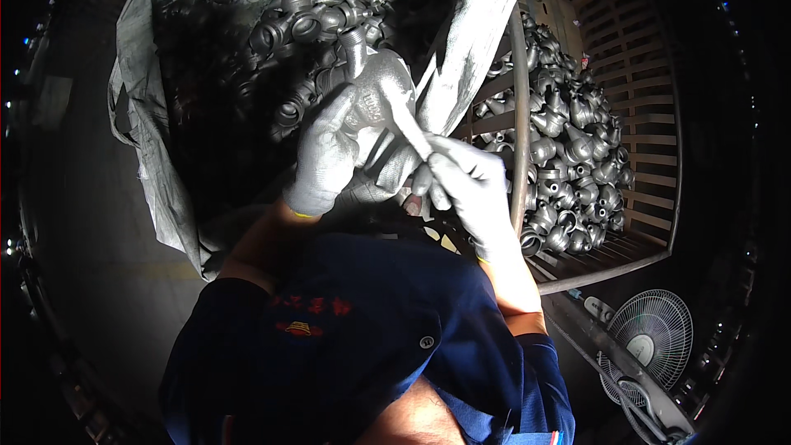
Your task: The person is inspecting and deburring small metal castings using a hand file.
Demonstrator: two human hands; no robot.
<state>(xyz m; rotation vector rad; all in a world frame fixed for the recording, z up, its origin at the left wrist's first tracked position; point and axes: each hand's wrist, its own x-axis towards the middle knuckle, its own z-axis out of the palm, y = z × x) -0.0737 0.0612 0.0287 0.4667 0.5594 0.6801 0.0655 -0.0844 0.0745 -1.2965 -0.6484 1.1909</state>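
At centre, my left hand [325, 156] grips a grey metal fitting [381, 86]; my right hand [465, 185], closed on a thin tool [409, 128] at 4 o'clock, should scrape steadily.

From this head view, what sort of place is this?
Likely a metal-parts workshop or factory floor: a big sack and a slatted crate both hold grey metal fittings, gloved hands work one fitting, and a floor fan stands nearby.

Both gloved hands are raised together, left hand [328, 156] fingers curled, right hand [463, 185] clenched.
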